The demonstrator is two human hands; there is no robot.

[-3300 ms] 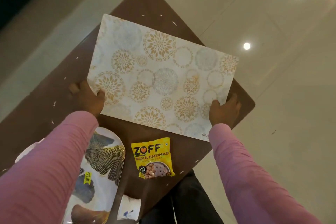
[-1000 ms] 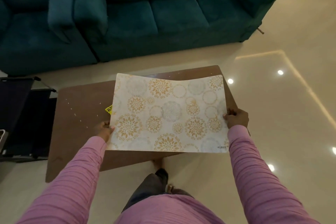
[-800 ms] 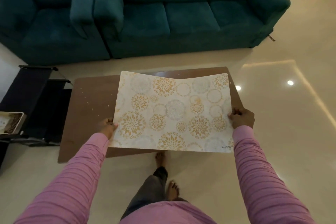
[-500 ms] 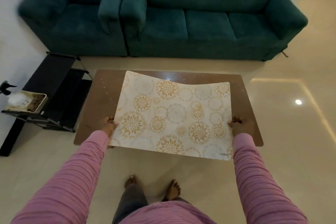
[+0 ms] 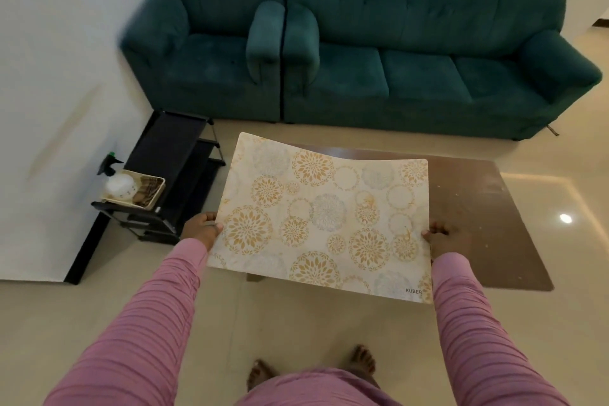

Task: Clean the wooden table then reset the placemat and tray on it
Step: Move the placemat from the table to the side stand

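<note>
Indoors, left hand [image 5: 202, 230] and right hand [image 5: 445, 241] pinch the placemat [image 5: 324, 217] above the speckled wooden table [image 5: 478, 208] before a teal sofa [image 5: 412, 43].

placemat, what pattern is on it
Cream placemat with gold and grey floral circles; head view.

"KUBER" on placemat [image 5: 324, 217] corner

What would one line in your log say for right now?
left hand: grips placemat left edge | right hand: grips placemat right edge | placemat: held in the air | wooden table: pale specks on top
</note>
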